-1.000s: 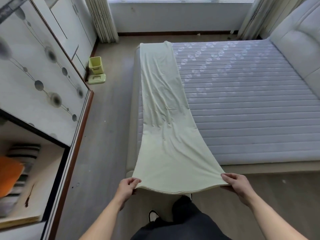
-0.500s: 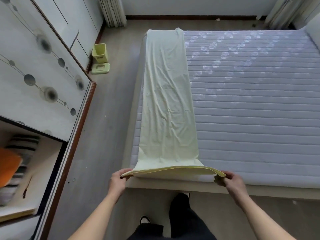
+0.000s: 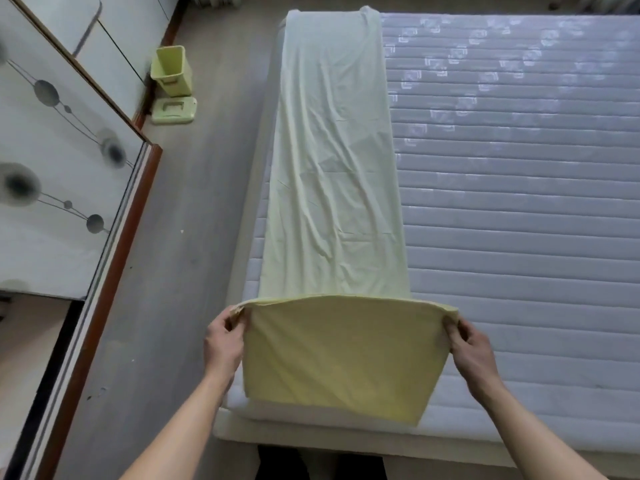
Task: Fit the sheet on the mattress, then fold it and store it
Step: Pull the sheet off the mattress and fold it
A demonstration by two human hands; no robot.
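The pale yellow sheet (image 3: 332, 150) lies folded in a long creased strip along the left edge of the mattress (image 3: 519, 202). Its near end is lifted, the left hand (image 3: 223, 337) and right hand (image 3: 472, 344) each pinching a corner. Left of the mattress, on grey floor (image 3: 194, 220), stand a green bin (image 3: 172, 70) and patterned wardrobe (image 3: 52, 161).

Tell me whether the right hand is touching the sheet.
Touching: the head view shows the right hand pinching the folded sheet at its near right corner.
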